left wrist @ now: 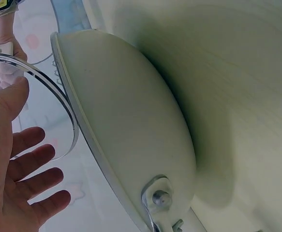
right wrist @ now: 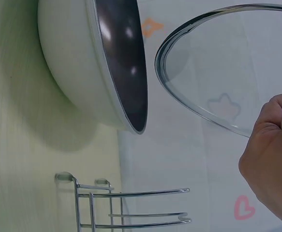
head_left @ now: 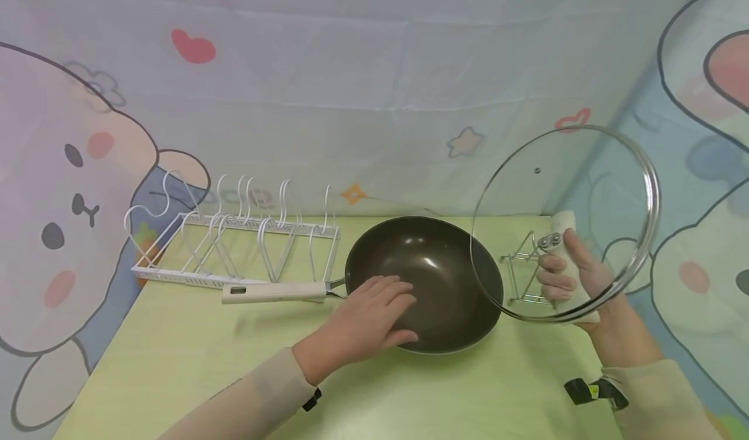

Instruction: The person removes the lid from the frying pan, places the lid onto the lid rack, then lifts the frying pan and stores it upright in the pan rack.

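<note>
A deep frying pan (head_left: 445,277) with a dark inside and a pale outer wall (left wrist: 126,116) stands on the table, its cream handle (head_left: 275,292) pointing left. Over the pan's near left part hovers my left hand (head_left: 368,323), fingers extended and holding nothing. My right hand (head_left: 576,277) grips the cream knob of a glass lid (head_left: 526,193). The lid is tilted up on edge at the pan's right, its steel rim (right wrist: 172,48) overlapping the pan in the head view. In the right wrist view, my right hand (right wrist: 271,154) hides most of the knob.
A white wire rack (head_left: 234,277) with upright loops stands at the back left, behind the pan's handle. A small chrome wire stand (right wrist: 131,208) sits right of the pan, behind the lid. A printed cloth (head_left: 351,69) hangs along the table's back and sides.
</note>
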`<state>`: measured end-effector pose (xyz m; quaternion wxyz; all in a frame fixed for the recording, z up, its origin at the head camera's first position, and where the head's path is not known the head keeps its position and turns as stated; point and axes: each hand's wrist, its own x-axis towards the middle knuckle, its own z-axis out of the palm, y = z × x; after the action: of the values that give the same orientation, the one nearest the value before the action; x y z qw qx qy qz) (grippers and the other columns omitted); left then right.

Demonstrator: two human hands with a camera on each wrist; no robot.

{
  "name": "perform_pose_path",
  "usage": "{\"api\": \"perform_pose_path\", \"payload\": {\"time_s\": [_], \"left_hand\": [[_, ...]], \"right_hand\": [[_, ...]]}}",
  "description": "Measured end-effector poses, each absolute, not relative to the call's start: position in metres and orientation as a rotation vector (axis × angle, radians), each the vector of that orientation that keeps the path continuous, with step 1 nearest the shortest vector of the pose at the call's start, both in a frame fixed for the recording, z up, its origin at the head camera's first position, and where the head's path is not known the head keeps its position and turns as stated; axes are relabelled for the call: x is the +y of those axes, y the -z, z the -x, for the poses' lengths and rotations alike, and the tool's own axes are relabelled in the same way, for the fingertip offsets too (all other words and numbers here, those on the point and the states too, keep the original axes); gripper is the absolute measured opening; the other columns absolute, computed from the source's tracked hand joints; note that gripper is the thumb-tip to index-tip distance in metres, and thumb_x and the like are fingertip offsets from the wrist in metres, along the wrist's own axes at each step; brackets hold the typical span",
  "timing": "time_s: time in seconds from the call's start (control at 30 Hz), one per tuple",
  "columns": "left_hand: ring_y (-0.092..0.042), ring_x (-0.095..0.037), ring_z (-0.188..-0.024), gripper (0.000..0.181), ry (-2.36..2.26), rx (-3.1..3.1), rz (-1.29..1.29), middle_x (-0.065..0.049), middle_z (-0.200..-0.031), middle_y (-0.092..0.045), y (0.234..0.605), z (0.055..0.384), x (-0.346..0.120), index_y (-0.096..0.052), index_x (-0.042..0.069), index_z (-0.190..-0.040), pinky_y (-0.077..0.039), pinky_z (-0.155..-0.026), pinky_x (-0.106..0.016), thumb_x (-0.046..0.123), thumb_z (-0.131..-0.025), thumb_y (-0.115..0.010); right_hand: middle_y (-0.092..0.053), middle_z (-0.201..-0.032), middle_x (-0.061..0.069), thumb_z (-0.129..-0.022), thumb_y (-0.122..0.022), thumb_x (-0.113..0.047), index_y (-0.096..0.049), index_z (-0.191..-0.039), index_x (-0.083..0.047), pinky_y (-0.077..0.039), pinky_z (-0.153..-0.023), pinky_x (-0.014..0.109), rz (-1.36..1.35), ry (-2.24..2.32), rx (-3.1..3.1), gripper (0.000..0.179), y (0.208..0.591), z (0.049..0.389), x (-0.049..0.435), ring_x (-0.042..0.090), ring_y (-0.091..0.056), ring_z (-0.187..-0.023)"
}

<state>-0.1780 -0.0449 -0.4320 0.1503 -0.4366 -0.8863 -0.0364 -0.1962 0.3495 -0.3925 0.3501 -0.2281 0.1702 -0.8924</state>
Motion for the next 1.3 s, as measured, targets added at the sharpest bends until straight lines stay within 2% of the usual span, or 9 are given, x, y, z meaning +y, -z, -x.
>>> {"api": "perform_pose_path", "payload": {"time_s": [0.17,0.3,0.5,0.77,0.9,1.07,1.13,1.3], "left_hand": [[-0.053,-0.027,-0.149,0.061,0.111,-2.569,1.261,-0.002,-0.153,-0.061,0.430,0.178,-0.037,-0.063,0.016,-0.142,-0.041,-0.127,-0.042,0.062,-0.102,-0.063],[-0.051,-0.026,-0.151,0.061,0.104,-2.595,1.273,-0.001,-0.155,-0.059,0.425,0.178,-0.027,-0.062,0.017,-0.144,-0.039,-0.129,-0.043,0.062,-0.103,-0.062],[-0.050,-0.024,-0.151,0.063,0.089,-2.594,1.313,-0.001,-0.157,-0.058,0.414,0.181,-0.010,-0.061,0.016,-0.145,-0.037,-0.130,-0.042,0.062,-0.102,-0.063],[-0.053,-0.018,-0.147,0.066,0.007,-2.591,1.383,0.001,-0.156,-0.058,0.397,0.191,0.023,-0.059,0.017,-0.149,-0.039,-0.127,-0.036,0.064,-0.102,-0.062],[-0.052,-0.018,-0.149,0.069,-0.020,-2.637,1.415,0.002,-0.158,-0.056,0.386,0.198,0.043,-0.055,0.018,-0.154,-0.041,-0.126,-0.037,0.064,-0.102,-0.061],[-0.051,-0.017,-0.149,0.071,-0.101,-2.663,1.444,0.003,-0.158,-0.055,0.374,0.213,0.070,-0.052,0.018,-0.156,-0.042,-0.124,-0.035,0.065,-0.103,-0.059],[-0.051,-0.016,-0.148,0.071,-0.146,-2.678,1.437,0.004,-0.158,-0.055,0.372,0.220,0.080,-0.051,0.019,-0.157,-0.043,-0.123,-0.033,0.065,-0.104,-0.057],[-0.052,-0.015,-0.147,0.070,-0.273,-2.684,1.403,0.006,-0.158,-0.054,0.367,0.234,0.101,-0.048,0.020,-0.158,-0.044,-0.121,-0.032,0.066,-0.105,-0.052]], "right_hand": [[-0.069,-0.104,0.014,-0.112,-0.009,-0.058,-0.040,-0.130,-0.019,-0.032,-0.065,0.022,0.600,2.311,0.405,0.053,0.389,0.194,0.357,0.010,-0.020,-0.068],[-0.066,-0.105,0.016,-0.110,-0.005,-0.061,-0.040,-0.130,-0.015,-0.033,-0.067,0.024,0.619,2.299,0.353,0.061,0.385,0.194,0.363,0.011,-0.022,-0.068],[-0.062,-0.103,0.015,-0.110,-0.006,-0.061,-0.039,-0.130,-0.016,-0.030,-0.066,0.023,0.615,2.310,0.347,0.059,0.378,0.194,0.372,0.010,-0.021,-0.068],[-0.056,-0.106,0.015,-0.107,-0.001,-0.066,-0.042,-0.128,-0.008,-0.028,-0.071,0.026,0.662,2.258,0.329,0.075,0.364,0.191,0.392,0.012,-0.020,-0.070],[-0.053,-0.103,0.013,-0.108,-0.005,-0.065,-0.046,-0.125,-0.009,-0.031,-0.072,0.026,0.636,2.272,0.368,0.071,0.353,0.188,0.401,0.012,-0.021,-0.070],[-0.055,-0.102,0.017,-0.110,-0.004,-0.062,-0.043,-0.125,-0.013,-0.027,-0.070,0.026,0.664,2.308,0.408,0.064,0.342,0.186,0.410,0.013,-0.021,-0.069],[-0.054,-0.102,0.018,-0.109,-0.002,-0.061,-0.041,-0.126,-0.014,-0.026,-0.070,0.027,0.684,2.313,0.409,0.063,0.339,0.186,0.413,0.013,-0.019,-0.069],[-0.044,-0.096,0.013,-0.110,-0.008,-0.061,-0.040,-0.126,-0.015,-0.025,-0.068,0.027,0.644,2.351,0.386,0.059,0.336,0.187,0.424,0.011,-0.017,-0.068]]}}
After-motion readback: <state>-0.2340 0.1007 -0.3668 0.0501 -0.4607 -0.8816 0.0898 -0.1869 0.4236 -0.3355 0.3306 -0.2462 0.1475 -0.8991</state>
